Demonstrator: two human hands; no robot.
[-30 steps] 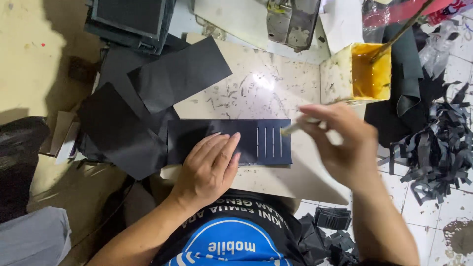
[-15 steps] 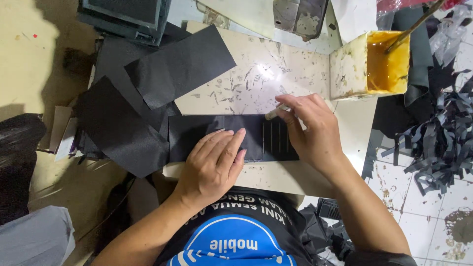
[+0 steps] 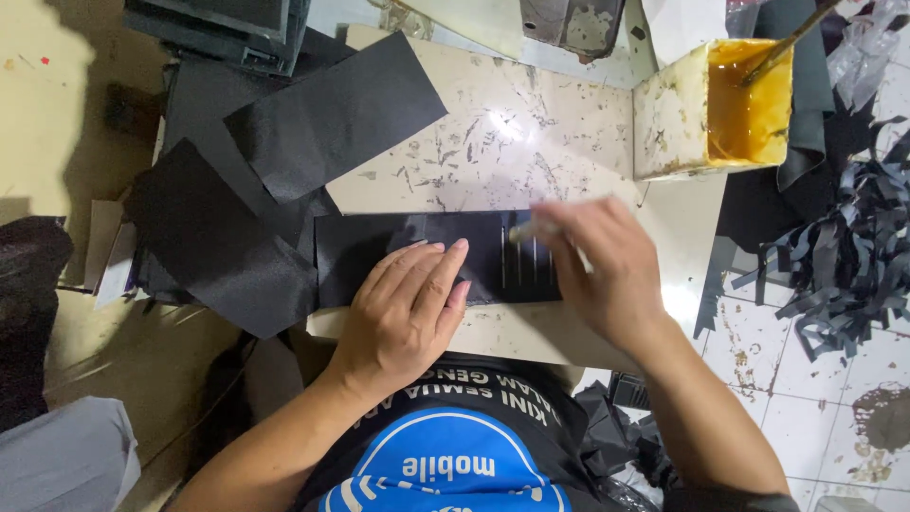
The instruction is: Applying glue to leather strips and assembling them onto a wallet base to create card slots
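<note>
A long black rectangular piece [image 3: 360, 256] with pale slot lines near its right end lies flat on a small worn cream work board [image 3: 512, 142]. My left hand [image 3: 408, 303] presses flat on the middle of the piece, fingers together. My right hand [image 3: 607, 270], blurred by motion, grips a small pale brush [image 3: 524, 230] whose tip touches the piece just above the slots. A stained cream tub of amber glue [image 3: 749, 104] with a stick in it stands at the board's far right corner.
Loose black sheets [image 3: 332, 118] overlap the board's left side and spill onto the floor. A heap of black offcut strips [image 3: 844, 256] lies on white tiles at right. Dark trays [image 3: 218, 24] and a metal tool [image 3: 569, 24] sit beyond the board.
My right hand came back from the glue tub side and moved left onto the black piece, bringing the brush over the slotted end. My left hand stayed pressed on the piece.
</note>
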